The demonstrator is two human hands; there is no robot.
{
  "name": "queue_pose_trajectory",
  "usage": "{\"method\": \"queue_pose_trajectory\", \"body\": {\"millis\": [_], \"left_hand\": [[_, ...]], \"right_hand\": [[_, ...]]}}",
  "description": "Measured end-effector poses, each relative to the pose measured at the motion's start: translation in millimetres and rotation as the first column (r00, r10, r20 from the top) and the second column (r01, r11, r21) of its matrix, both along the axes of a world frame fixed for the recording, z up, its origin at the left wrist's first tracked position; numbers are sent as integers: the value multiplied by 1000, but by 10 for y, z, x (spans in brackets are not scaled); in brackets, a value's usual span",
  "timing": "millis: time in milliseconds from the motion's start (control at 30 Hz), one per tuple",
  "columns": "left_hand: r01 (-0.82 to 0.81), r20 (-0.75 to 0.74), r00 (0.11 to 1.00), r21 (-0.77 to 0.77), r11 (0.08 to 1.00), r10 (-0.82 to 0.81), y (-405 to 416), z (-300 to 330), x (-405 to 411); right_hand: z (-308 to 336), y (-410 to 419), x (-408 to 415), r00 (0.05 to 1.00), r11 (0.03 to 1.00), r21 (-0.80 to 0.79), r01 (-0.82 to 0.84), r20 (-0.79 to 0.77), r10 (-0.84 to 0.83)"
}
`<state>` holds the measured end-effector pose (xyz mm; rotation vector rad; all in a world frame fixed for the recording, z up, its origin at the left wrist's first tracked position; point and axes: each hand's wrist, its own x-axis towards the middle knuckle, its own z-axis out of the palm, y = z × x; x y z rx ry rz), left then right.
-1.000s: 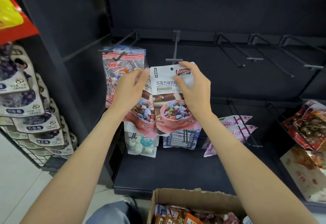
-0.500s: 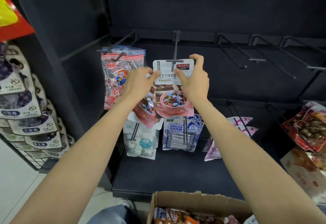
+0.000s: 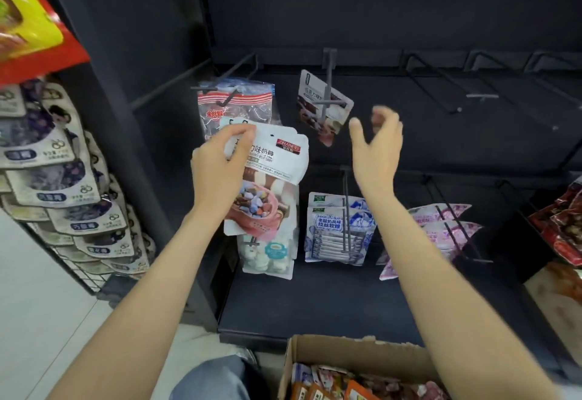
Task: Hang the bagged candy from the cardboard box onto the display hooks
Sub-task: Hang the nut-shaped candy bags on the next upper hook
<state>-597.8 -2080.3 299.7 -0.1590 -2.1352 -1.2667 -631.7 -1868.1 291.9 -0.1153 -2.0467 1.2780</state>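
Dark metal shelving (image 3: 378,6) fills my view, its back panel bare above a top rail of black wire hooks (image 3: 447,84); the hooks to the right carry nothing, so I see free room there. A second rail of hooks runs lower down, and a flat black base shelf (image 3: 315,302) lies beneath it.

At the bottom edge sits the open brown cardboard box (image 3: 330,349), packed with orange and pink candy bags. On the left, a wire rack holds a column of grey-and-white pouches (image 3: 59,188).

Both forearms reach up from the lower corners. My left hand (image 3: 217,166) is raised at mid-frame, thumb and fingers pinched on the top left corner of a white candy bag printed with a pink cup of coloured sweets (image 3: 271,179); it hangs from that grip in front of the lower hooks, on no hook. My right hand (image 3: 376,144) is lifted beside it, well apart, fingers loosely curled and spread, holding nothing; the fingertips are blurred.

Between the hands and above them, a matching white candy bag (image 3: 324,110) hangs tilted on the grey centre hook (image 3: 329,84). Left of it, a clear bag with a red-striped header (image 3: 236,103) hangs on its own hook. Lower down hang blue-and-white packets (image 3: 337,226).
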Motion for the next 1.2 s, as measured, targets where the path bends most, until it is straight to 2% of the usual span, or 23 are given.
{"method": "queue_pose_trajectory", "body": {"millis": [100, 167, 333, 467, 567, 633, 733, 800, 933, 1033, 1133, 1200], "left_hand": [[-8, 3, 1000, 121, 993, 7, 210, -45, -10], [33, 48, 998, 232, 972, -46, 367, -72, -10], [165, 71, 979, 261, 951, -189, 639, -150, 153], [321, 92, 921, 373, 871, -379, 653, -229, 275], [368, 93, 897, 384, 847, -432, 605, -312, 338], [349, 85, 911, 363, 864, -403, 580, -357, 383], [328, 61, 928, 331, 885, -367, 575, -432, 442], [319, 64, 933, 311, 895, -355, 578, -448, 476], [325, 49, 938, 212, 922, -342, 512, -450, 492], [331, 77, 938, 97, 938, -339, 387, -435, 450], [197, 144, 968, 73, 978, -205, 208, -331, 375], [94, 194, 977, -1, 996, -92, 142, -215, 312]], "right_hand": [[-127, -189, 546, 931, 914, -285, -288, 142, 338], [-214, -290, 703, 879, 868, -338, -364, 184, 440], [-297, -235, 844, 942, 901, -347, -261, 114, 316], [-368, -88, 920, 936, 887, -393, -243, 145, 321], [-452, -18, 953, 939, 875, -441, -200, 169, 300], [-461, -3, 978, 951, 835, -528, -154, 149, 270], [-431, 10, 1001, 968, 717, -687, -117, 83, 238], [-444, 0, 1011, 976, 681, -725, -104, 58, 211], [-508, -73, 1064, 972, 716, -689, -110, 75, 221], [-479, -73, 1079, 969, 814, -562, -148, 84, 234], [-341, -7, 1077, 972, 914, -359, -190, 61, 227], [-244, 12, 1078, 959, 923, -273, -272, 1, 283]]}}
